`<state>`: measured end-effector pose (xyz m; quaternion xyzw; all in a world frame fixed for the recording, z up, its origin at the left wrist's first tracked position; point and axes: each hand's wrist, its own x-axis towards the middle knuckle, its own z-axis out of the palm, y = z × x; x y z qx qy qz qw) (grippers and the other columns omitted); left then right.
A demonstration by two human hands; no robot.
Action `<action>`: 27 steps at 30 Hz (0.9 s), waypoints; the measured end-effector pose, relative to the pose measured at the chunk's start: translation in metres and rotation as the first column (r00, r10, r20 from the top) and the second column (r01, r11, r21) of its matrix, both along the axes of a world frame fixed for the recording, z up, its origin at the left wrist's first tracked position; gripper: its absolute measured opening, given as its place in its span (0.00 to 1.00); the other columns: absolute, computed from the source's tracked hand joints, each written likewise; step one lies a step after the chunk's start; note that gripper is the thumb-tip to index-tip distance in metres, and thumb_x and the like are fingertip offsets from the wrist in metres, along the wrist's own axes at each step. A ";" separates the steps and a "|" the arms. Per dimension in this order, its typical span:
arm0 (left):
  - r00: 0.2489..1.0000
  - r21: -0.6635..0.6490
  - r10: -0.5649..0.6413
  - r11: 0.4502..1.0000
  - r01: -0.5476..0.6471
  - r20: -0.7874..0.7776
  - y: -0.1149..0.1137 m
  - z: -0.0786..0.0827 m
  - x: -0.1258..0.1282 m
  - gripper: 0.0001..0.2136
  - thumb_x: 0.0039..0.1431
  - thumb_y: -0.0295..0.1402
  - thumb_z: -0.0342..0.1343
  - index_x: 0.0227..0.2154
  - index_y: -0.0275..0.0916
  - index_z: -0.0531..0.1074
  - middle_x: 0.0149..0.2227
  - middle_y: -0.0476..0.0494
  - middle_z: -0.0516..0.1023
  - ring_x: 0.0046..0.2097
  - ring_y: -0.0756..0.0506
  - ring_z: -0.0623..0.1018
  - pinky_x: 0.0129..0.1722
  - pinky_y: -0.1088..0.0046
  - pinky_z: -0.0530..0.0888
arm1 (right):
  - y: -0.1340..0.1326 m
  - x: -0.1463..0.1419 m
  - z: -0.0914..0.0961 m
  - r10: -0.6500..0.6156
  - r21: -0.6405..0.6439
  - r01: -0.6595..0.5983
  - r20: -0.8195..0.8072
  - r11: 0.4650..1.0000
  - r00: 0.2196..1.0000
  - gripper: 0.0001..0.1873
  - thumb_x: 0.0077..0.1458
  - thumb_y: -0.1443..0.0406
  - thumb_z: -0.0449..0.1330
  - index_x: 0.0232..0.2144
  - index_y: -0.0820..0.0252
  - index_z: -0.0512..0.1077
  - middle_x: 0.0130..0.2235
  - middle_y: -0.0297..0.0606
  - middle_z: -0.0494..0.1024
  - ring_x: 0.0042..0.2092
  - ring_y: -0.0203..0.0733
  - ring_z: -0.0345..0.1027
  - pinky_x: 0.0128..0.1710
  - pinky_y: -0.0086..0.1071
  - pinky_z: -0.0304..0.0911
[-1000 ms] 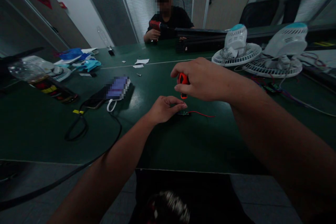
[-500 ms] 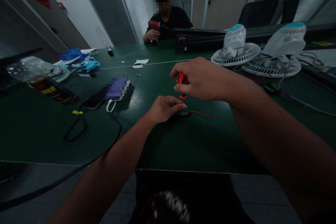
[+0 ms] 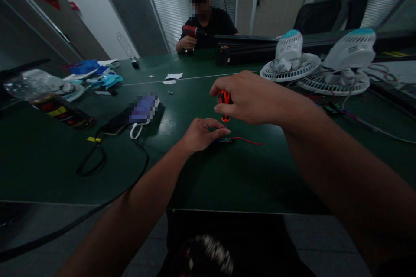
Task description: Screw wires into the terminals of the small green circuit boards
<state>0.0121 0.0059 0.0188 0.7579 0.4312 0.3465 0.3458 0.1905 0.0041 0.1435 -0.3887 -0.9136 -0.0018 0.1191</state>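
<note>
Right hand [image 3: 242, 97] grips an orange-black screwdriver [image 3: 225, 114], upright. Left hand [image 3: 203, 134] at the circuit board [image 3: 225, 140] on the counter [image 3: 247, 177]; can't tell if it's pinching anything. Further left: labelled bottle [image 3: 61, 108], dark liquid inside. Far side: clear bottle [image 3: 126, 47], contents unclear.

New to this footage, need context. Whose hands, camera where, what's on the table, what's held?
No machine: a person's bare hands, seen from a camera on their head, looking forward and down. The right hand grips an upright orange-and-black tool handle. The left hand sits just below it in view, by a circuit board with a red wire; whether it holds anything is unclear. The green table also carries a bottle, a lit-screen device and white fans. Across it, another person holds a red drill.
</note>
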 end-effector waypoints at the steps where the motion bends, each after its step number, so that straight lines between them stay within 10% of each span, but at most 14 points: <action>1: 1.000 0.005 0.001 1.000 -0.001 0.000 0.000 0.000 0.000 0.06 0.59 0.37 0.67 0.31 0.40 0.84 0.35 0.45 0.87 0.38 0.45 0.84 0.42 0.68 0.79 | 0.000 0.000 0.000 -0.003 0.001 0.003 0.001 1.000 1.000 0.19 0.62 0.64 0.60 0.53 0.65 0.76 0.49 0.47 0.82 0.49 0.50 0.74 0.48 0.38 0.61; 27: 0.994 0.060 0.071 0.996 -0.066 -0.079 0.001 -0.004 0.000 0.09 0.58 0.41 0.67 0.31 0.42 0.85 0.33 0.45 0.86 0.33 0.47 0.80 0.35 0.70 0.75 | -0.005 -0.001 0.001 -0.085 -0.002 0.085 -0.072 0.996 0.994 0.25 0.60 0.63 0.62 0.58 0.65 0.73 0.54 0.49 0.80 0.55 0.55 0.72 0.52 0.42 0.63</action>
